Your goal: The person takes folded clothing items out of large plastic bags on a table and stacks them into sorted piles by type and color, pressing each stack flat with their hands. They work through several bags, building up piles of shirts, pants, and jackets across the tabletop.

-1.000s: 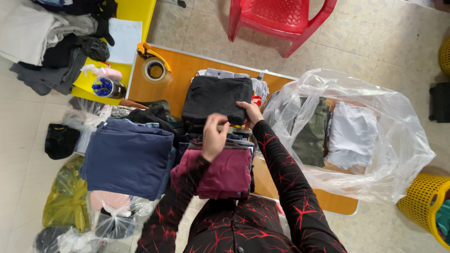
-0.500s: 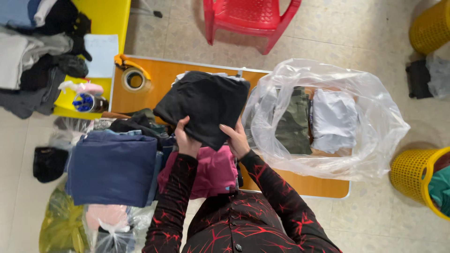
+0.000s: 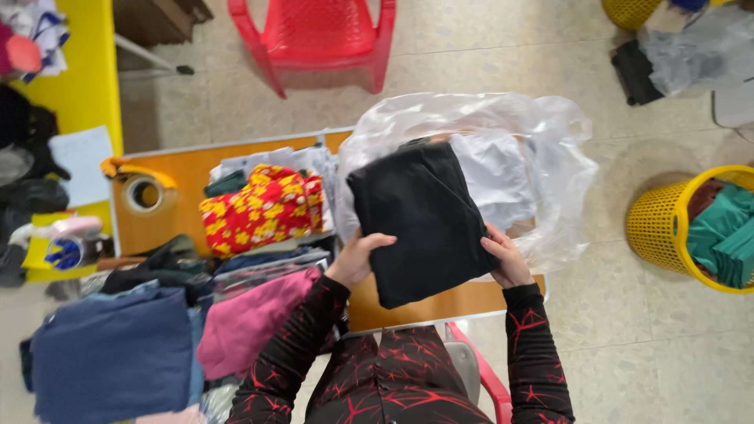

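I hold a folded black garment (image 3: 424, 220) with both hands, over the mouth of a large clear plastic bag (image 3: 550, 157). My left hand (image 3: 357, 259) grips its lower left edge and my right hand (image 3: 506, 255) grips its lower right edge. Inside the bag lies a folded white-grey garment (image 3: 495, 177), partly hidden by the black one. The bag rests on the right part of an orange table (image 3: 177, 169).
A red garment with yellow flowers (image 3: 263, 208) tops a pile left of the bag, with pink (image 3: 243, 326) and navy (image 3: 110, 353) folded clothes nearer me. A tape roll (image 3: 144, 192) sits at the table's left. Red chair (image 3: 322, 35) beyond; yellow basket (image 3: 675, 228) of green cloth right.
I have carried the black garment from the pile on the left over to the plastic bag. The red flowered garment that lay under it now shows.
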{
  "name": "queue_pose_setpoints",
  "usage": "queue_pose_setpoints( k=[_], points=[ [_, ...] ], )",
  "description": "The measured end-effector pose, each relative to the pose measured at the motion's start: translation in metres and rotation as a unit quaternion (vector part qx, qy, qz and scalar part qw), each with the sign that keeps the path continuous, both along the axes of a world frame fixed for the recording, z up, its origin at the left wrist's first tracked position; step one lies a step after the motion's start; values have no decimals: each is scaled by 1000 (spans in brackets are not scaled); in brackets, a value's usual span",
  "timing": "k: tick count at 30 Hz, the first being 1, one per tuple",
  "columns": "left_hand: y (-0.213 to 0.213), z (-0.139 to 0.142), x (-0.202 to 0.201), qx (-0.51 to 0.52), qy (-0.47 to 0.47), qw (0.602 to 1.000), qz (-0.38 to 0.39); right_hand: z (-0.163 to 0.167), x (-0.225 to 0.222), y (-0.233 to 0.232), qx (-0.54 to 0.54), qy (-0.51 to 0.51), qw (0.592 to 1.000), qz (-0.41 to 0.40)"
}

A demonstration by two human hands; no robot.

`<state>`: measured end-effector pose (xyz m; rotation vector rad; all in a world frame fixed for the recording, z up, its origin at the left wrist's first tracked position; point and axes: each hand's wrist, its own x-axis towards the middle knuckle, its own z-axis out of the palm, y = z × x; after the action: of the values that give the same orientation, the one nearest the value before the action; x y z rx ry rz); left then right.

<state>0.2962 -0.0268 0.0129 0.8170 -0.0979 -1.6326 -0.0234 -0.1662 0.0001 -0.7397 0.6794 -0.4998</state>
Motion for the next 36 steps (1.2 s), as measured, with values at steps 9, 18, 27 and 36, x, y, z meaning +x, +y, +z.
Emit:
queue_pose_setpoints(
  k=[9, 18, 27, 36],
  points=[
    [-159, -92, -79, 173, -74, 975, -115, -115, -54, -77, -177, 408, 893, -69],
    [-241, -143, -139, 112, -358, 924, -69, -147, -48, -120, -243, 670, 698, -73],
    [-217, -141, -159, -25, -807, 565, -168, -165, -33, -92, -499, 670, 550, -4],
    [-212, -160, -166, -32, -827, 440, -349, -167, -11, -87, -478, 704, 491, 184]
  ],
)
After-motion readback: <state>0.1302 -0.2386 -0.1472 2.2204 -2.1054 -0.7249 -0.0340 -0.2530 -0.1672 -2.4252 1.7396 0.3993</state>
